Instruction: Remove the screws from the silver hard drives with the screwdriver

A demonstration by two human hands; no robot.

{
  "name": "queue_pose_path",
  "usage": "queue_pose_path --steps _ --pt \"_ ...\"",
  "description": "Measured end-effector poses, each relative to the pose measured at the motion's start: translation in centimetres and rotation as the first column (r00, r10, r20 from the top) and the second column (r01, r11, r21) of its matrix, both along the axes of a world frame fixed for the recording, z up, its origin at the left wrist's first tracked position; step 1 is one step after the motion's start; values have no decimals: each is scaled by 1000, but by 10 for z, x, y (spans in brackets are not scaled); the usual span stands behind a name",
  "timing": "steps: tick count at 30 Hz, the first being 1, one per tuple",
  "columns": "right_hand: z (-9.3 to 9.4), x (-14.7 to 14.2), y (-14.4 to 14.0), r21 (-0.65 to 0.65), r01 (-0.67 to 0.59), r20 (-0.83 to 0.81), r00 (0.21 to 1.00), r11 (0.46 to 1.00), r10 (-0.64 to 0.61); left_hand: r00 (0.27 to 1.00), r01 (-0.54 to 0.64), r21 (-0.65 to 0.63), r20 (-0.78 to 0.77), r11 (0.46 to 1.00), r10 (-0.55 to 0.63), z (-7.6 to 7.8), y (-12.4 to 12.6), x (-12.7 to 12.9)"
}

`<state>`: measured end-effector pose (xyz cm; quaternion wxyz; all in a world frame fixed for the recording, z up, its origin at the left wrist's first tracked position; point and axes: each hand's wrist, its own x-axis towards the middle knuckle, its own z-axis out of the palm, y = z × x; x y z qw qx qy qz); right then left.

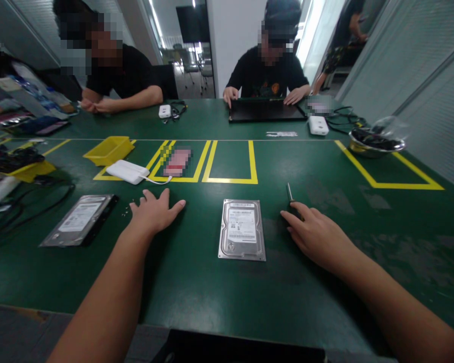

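A silver hard drive (242,230) with a white label lies flat on the green table (196,282), between my two hands. My right hand (313,233) is to the right of it, fingers closed around a screwdriver (289,192) whose thin metal shaft points away from me; its handle is mostly hidden. My left hand (151,212) has its fingers spread low over the table and holds nothing. Several tiny screws (127,207) lie just left of that hand. Farther left rests a second hard drive (79,218), turned at an angle with one dark side showing.
Beyond my left hand are a white power bank (127,171) cabled to a pink phone (177,162) and a yellow bin (109,150). Dark cables (18,201) spread at the left. A metal bowl (377,141) stands back right. Across the table, a person handles a black panel (268,111).
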<state>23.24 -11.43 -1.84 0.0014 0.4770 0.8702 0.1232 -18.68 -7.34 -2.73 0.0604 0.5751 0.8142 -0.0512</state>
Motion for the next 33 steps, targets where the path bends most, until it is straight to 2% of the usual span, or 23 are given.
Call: queue_pose_path --steps 6,11,14,18,23,33 --pt "0 0 0 -1 2 12 1000 1000 -2 1000 4 10 12 1000 -4 3 -2 4" --pt "-1 0 0 8 7 17 1000 1000 -7 997 15 89 -76 996 -8 13 -6 -2" --pt "-2 0 0 5 10 15 1000 1000 -10 992 -25 124 -123 992 41 21 -8 -10" --pt "-1 0 0 -2 8 13 1000 1000 -8 994 -89 68 -56 994 93 28 -7 -23" --pt "-1 -1 0 -8 9 16 1000 1000 -9 987 -157 21 -14 987 157 30 -2 -32" --pt "-1 0 1 -19 13 17 1000 1000 -13 974 -222 114 -14 968 225 41 -6 -34"
